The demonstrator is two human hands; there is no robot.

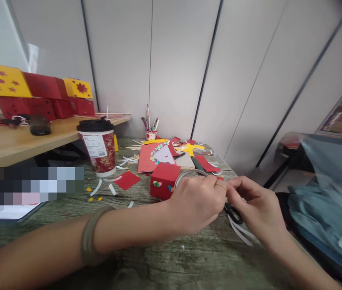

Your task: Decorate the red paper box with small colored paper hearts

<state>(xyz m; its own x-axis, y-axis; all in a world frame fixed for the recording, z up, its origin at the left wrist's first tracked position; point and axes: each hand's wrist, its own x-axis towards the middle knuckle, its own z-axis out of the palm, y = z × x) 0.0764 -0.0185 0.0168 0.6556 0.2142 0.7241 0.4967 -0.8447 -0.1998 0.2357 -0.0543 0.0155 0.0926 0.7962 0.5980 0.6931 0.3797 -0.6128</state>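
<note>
My left hand (199,203), with a bangle at the wrist, is closed over what looks like a roll of tape (190,173); only the ring's upper edge shows behind my knuckles. Thumb and forefinger of my right hand (255,203) are pinched together right beside the left fingers, and whatever lies between them is too small to make out. Just behind the left hand stands a red paper box (164,175) with small coloured butterfly shapes on its front. The black handle of a pair of scissors (234,213) lies under the right hand, near white paper strips (241,233).
A lidded paper cup (98,149) with a straw stands at left. Red paper pieces (127,180), a decorated red card (146,157) and scraps litter the table (146,262). A pen cup (151,134) sits at the back. Red and yellow boxes (46,86) are stacked on a wooden desk.
</note>
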